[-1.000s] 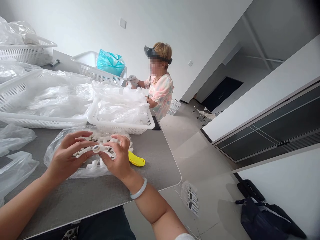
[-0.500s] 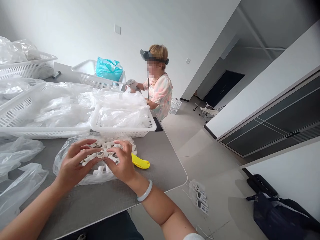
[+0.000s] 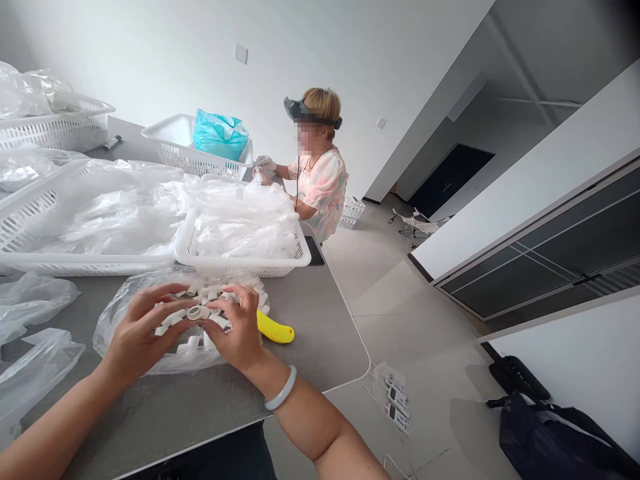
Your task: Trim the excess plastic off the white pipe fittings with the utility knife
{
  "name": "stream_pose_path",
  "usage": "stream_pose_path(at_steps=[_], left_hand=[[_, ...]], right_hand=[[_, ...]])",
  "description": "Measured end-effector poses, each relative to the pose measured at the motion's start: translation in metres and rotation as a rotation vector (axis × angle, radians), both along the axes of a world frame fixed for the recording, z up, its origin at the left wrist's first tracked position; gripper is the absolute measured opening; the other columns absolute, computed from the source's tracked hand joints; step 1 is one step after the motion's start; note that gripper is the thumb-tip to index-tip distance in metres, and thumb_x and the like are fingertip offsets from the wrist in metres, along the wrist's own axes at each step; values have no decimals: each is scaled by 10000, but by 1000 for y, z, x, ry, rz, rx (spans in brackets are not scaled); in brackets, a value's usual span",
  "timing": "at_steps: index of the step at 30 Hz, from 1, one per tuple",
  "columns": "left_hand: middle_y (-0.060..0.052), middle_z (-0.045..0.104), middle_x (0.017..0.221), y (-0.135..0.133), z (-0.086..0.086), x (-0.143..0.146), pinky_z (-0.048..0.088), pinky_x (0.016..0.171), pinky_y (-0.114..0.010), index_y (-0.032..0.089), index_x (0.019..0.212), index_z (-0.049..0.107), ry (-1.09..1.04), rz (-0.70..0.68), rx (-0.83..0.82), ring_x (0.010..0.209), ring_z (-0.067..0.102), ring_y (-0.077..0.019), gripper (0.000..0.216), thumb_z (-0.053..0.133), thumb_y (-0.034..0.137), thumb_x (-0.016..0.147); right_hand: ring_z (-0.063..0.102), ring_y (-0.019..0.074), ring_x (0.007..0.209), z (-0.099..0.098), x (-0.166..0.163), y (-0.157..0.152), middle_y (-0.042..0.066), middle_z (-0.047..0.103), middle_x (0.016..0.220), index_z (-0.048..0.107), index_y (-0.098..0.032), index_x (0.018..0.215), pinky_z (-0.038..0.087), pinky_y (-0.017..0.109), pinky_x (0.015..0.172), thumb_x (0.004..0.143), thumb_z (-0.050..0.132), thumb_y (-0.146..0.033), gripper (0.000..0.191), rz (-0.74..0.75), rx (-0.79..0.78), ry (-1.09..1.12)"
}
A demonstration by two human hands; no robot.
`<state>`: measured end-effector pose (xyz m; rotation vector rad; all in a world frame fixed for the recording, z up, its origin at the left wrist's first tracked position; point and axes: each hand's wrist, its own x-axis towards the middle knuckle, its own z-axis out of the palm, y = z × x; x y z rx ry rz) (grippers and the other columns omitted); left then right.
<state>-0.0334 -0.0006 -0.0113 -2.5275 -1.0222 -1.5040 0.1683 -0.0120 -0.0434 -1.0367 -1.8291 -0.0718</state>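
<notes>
Black case [image 3: 519, 377]: pale lettering is being shown on its side, too blurred to be read.
White boxes [image 3: 399, 403]: dark marks are being shown, too small to be read.
Readable text: none is being found.

held pipe fitting [image 3: 196, 313]: white, short, round open end facing the camera, being pinched between left hand [image 3: 137, 330] and right hand [image 3: 240, 327]
loose pipe fittings [image 3: 190, 344]: white, lying jumbled on a clear plastic bag [image 3: 113, 317], pointing various ways, fingers partly hiding them
</notes>
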Motion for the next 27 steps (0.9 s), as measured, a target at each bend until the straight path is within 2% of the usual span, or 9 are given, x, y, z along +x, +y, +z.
stream_pose_path(at_steps=[6, 13, 19, 22, 27], left_hand=[[-42, 723, 1230, -2, 8, 7, 612, 861, -332, 354, 1156, 755, -31, 18, 22, 1070, 740, -230, 260, 662, 170, 997], [-60, 705, 1243, -5, 11, 8, 628, 883, -344, 318, 1151, 747, -16, 27, 55, 1069, 729, -219, 218, 689, 180, 994], [-63, 704, 1234, -5, 11, 9, 636, 865, -349, 307, 1121, 756, -17, 17, 53, 1048, 727, -211, 182, 668, 194, 1009], [-65, 707, 1233, -5, 12, 9, 625, 860, -343, 305, 1133, 747, -8, 18, 89, 1041, 727, -208, 190, 660, 183, 1016], [-64, 727, 1212, -5, 11, 9, 629, 865, -338, 305, 1127, 764, -26, 14, 65, 1035, 734, -213, 179, 675, 206, 1007]], right_hand=[[557, 270, 1274, 5, 0, -1, 121, 627, 1263, 766, -259, 1111, 525, 456, 1117, 948, 783, -450, 252, -33, -103, -79], [536, 273, 1307, 8, 3, -5, 120, 617, 1302, 753, -262, 1157, 497, 474, 1155, 975, 750, -412, 236, 4, -92, -54], [535, 271, 1306, 9, 4, -7, 120, 617, 1306, 741, -259, 1164, 502, 475, 1142, 995, 717, -456, 260, 20, -116, -47], [550, 263, 1292, 7, 3, -7, 124, 624, 1299, 734, -248, 1166, 507, 456, 1133, 997, 719, -406, 232, 20, -86, -31], [565, 262, 1293, 5, 3, -6, 116, 628, 1299, 717, -260, 1181, 518, 443, 1115, 988, 732, -375, 225, 8, -133, -79]])
